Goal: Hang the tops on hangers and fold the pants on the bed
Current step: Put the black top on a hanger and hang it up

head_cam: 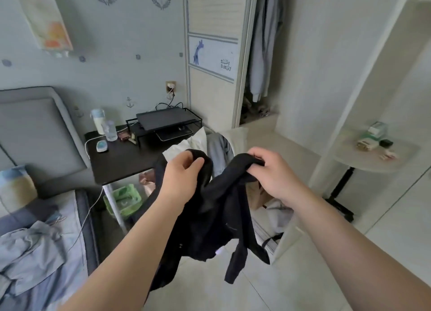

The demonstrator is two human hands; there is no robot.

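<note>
While held aloft — black garment (217, 208) | left hand (184, 173), right hand (270, 170) — fingers curled gripping

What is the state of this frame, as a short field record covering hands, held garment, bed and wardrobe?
left hand: grips bunched top of black garment
right hand: grips the same garment's other side
garment state: held in the air, hanging loose, no hanger visible
bed: grey-blue clothing lies crumpled on it
wardrobe: open, grey clothes hanging inside
</note>
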